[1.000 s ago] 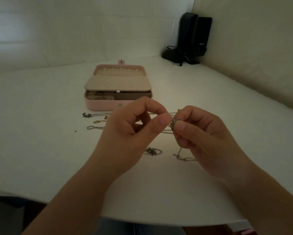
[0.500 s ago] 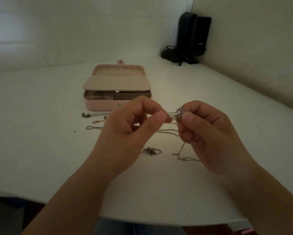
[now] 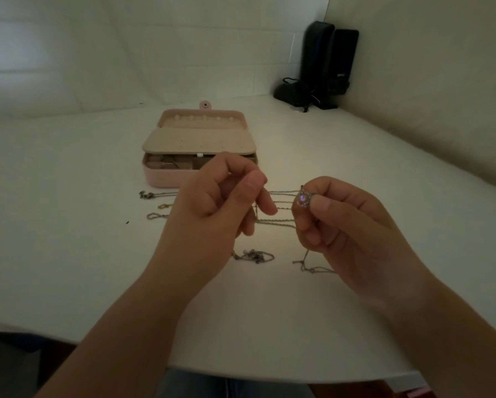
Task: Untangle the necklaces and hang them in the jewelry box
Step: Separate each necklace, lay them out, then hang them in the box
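- Since a second ago, my hands have drawn apart, so the round silver pendant with a pink stone (image 3: 303, 199) now sits clear of my left hand (image 3: 212, 208); I judge the tangle is loosening.
- My right hand (image 3: 347, 225) pinches the pendant between thumb and forefinger.
- My left thumb and forefinger pinch closed, seemingly on its thin silver chain (image 3: 281, 192).
- Other thin chains (image 3: 252, 255) lie on the white table (image 3: 68, 254) before the open pink jewelry box (image 3: 198, 147).

Matt pink jewelry box (image 3: 166, 179); glinting metal chains (image 3: 281, 222); smooth white table (image 3: 68, 254).
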A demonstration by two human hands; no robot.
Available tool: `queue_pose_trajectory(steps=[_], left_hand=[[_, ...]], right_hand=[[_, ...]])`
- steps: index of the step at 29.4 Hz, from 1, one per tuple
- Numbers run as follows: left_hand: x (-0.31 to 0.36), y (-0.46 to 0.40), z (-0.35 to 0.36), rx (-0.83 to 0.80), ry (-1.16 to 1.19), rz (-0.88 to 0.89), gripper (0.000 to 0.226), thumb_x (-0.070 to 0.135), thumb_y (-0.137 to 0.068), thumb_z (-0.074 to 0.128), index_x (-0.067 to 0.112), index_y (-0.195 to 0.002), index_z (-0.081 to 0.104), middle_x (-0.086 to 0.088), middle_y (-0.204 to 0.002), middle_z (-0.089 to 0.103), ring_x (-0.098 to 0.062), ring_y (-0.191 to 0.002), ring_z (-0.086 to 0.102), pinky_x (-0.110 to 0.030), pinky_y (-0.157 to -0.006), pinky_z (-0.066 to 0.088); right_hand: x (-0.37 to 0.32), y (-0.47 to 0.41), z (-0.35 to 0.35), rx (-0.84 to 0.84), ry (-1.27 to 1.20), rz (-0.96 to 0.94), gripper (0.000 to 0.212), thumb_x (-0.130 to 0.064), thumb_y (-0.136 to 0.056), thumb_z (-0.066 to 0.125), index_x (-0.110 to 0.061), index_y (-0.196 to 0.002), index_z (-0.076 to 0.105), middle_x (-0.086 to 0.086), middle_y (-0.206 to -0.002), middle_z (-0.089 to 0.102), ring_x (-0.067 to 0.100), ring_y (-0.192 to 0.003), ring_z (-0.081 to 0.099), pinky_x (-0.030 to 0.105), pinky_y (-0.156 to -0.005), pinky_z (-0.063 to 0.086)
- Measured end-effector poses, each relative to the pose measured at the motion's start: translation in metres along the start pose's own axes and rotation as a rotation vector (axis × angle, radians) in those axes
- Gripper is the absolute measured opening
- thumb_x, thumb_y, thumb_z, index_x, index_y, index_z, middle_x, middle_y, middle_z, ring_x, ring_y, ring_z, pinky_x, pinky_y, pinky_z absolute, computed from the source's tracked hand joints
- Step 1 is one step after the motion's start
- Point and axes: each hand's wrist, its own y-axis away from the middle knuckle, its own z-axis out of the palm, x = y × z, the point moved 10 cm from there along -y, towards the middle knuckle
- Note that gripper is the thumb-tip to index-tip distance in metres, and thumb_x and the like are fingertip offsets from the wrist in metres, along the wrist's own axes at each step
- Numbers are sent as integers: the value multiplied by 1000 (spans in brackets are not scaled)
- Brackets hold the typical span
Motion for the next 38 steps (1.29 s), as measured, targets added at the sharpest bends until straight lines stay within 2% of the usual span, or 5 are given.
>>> queue_pose_trajectory(steps=[6,15,20,32,38], left_hand=[[-3,1,9,-98,-12,-7,19,13,-86,45,24,-87,61,9,-68,66,-4,-54,52,-12,-52,38],[-4,1,9,-103,-49,-48,12,30,-74,58,26,-71,69,13,-59,60,3,-48,46,-6,-52,35],[-7,1,8,-101,-151,-30,18,45,-68,60,30,-73,68,-16,-66,58,-34,-58,45,-28,-53,38],[-22,2,3,-80,-193,-165,10,38,-71,67,29,-66,67,1,-55,52,-2,-48,39,-11,-49,33],[-21,2,3,-55,-157,-219,25,24,-87,56,24,-63,65,15,-50,56,-2,-43,37,-8,-46,31]], right_hand=[[3,0,2,-14,16,16,17,-30,-67,74,-18,-76,67,-3,-63,59,7,-53,48,18,-52,41],[1,-2,2,-2,87,-16,22,-40,-64,76,-22,-73,68,-8,-61,58,7,-53,47,18,-52,41],[1,-2,0,18,117,-11,17,-33,-62,78,-22,-71,68,-9,-59,58,7,-52,47,19,-52,41],[7,-2,-5,50,185,47,9,-26,-70,65,-19,-70,70,-3,-63,62,11,-53,48,20,-52,43],[13,-3,-7,66,173,98,7,-16,-75,65,-19,-70,70,1,-67,64,11,-57,54,21,-55,46]])
